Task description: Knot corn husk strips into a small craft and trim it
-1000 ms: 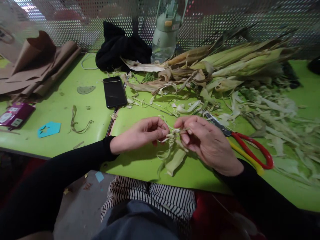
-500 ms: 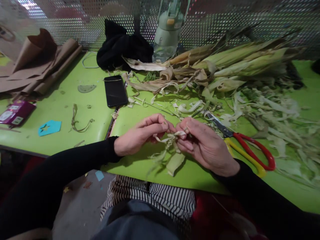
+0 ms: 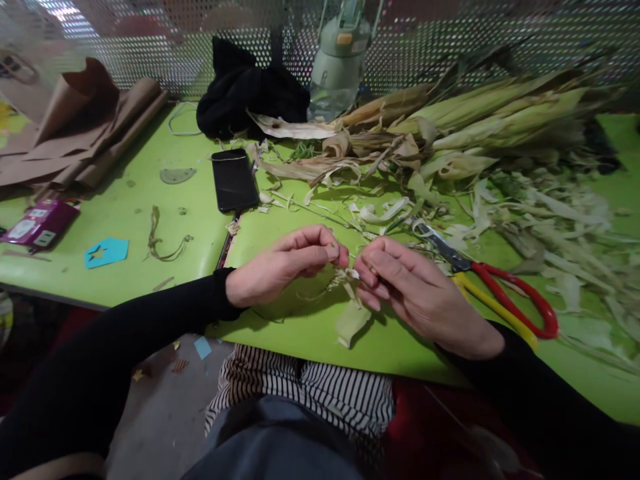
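Over the front of the green table, my left hand (image 3: 290, 261) is closed in a pinch, thumb against the fingers. My right hand (image 3: 413, 287) also pinches, thumb against forefinger, a small gap to the right of the left. Between them hangs a small piece of corn husk (image 3: 353, 321) with a braided-looking part and a thin strand at its top. The fingers seem to hold strips of this husk, though their ends are partly hidden. To the right of my right hand lie scissors (image 3: 467, 267) with one red and one yellow handle.
Behind lie a heap of corn husks (image 3: 480, 127), a pale green bottle (image 3: 337, 67) and a black cloth (image 3: 250, 100). A phone (image 3: 235, 181) lies left of centre. Brown paper (image 3: 85, 133), a purple packet (image 3: 43, 223) and blue paper (image 3: 106, 253) are farther left. Shredded husk (image 3: 565, 227) covers the right.
My hands have drawn slightly apart, the right one moving rightward. The strip of husk that lay across between the fingers has shifted. The whole view has moved slightly.
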### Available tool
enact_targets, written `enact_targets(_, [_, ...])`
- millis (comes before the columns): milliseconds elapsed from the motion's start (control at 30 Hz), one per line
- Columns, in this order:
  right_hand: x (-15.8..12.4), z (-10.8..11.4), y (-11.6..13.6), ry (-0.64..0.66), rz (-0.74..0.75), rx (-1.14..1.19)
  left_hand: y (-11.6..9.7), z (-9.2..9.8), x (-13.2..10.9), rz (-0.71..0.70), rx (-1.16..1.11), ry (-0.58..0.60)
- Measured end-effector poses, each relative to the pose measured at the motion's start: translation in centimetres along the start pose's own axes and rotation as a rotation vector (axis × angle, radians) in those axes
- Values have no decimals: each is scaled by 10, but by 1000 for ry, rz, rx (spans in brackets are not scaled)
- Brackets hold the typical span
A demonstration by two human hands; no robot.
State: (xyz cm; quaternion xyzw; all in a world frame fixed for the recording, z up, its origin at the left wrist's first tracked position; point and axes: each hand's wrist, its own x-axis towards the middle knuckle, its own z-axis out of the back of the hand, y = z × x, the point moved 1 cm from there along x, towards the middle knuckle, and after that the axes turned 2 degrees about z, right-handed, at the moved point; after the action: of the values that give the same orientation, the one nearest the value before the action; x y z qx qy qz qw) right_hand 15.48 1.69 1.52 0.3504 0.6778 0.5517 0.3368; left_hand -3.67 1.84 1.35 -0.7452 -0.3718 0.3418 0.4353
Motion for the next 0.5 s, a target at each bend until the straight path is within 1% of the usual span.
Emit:
enact_targets(167, [6,5,-7,-63,-24,-28,4,3,11,117,-84,-49])
enact_targets(233, [9,9,-9,-83,-17,-76,3,4,13,136,-101,-65])
enact_targets(400, [10,15,-6,-109,34,-220,1,5,11,166,-28,4])
enact_targets(500, [10,11,-1,-135,129,-394,1,3,8,187,43,31])
